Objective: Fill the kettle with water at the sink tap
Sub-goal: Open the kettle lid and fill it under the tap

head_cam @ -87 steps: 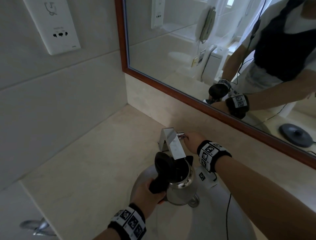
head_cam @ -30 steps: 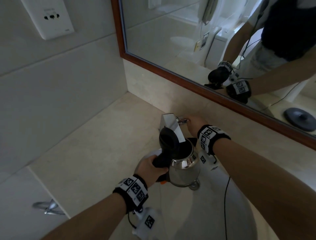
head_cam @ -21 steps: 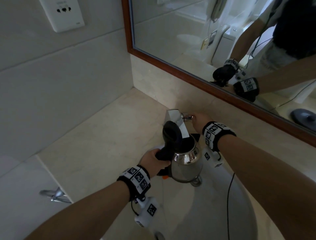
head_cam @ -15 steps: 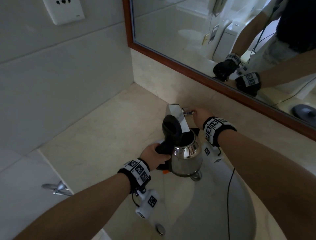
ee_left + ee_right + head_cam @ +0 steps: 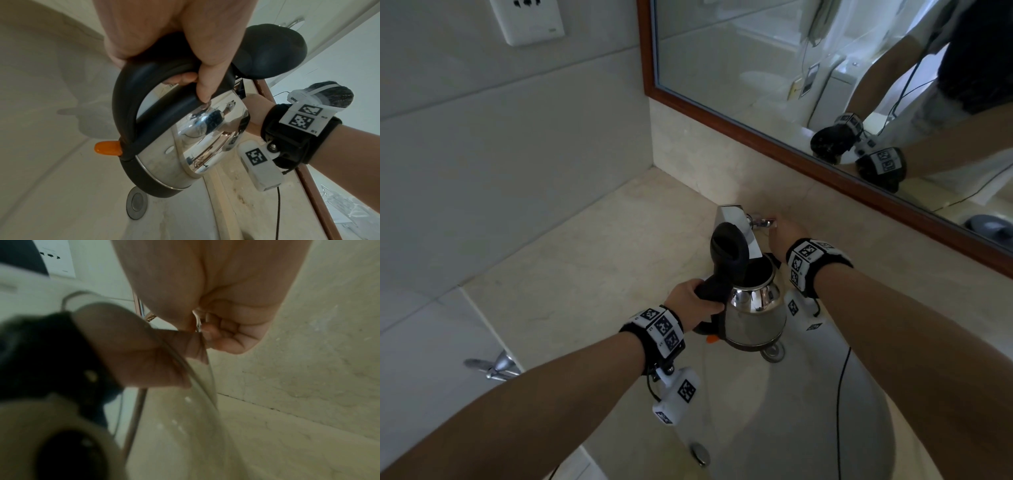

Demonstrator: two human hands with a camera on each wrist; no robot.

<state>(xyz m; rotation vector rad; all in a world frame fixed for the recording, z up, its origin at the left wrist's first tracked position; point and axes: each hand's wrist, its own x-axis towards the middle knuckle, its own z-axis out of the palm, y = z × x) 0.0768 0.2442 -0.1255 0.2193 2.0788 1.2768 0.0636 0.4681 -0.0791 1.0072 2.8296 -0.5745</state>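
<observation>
Holding the kettle (image 5: 753, 315) by its black handle, the left hand (image 5: 688, 301) has its fingers wrapped fully round that handle, a firm closed grip, as the left wrist view shows plainly. The kettle hangs over the sink basin (image 5: 808, 428), just above the drain (image 5: 136, 205), with its lid (image 5: 729, 246) flipped up and its open mouth directly under the flat chrome tap spout (image 5: 739, 228). The right hand (image 5: 782, 233) reaches behind the spout to the small tap lever (image 5: 760, 222); its fingers are curled in and pinch the lever, though the right wrist view is blurred.

I cannot tell whether water is flowing or how full the kettle is. The risks, as I judge them: the mouth sits close under the spout, so a slight drift of the left hand could send water onto the raised lid or the tabletop (image 5: 592, 267); a growing load could tilt the one-handed hold; and late closing of the lever could overfill it.
</observation>
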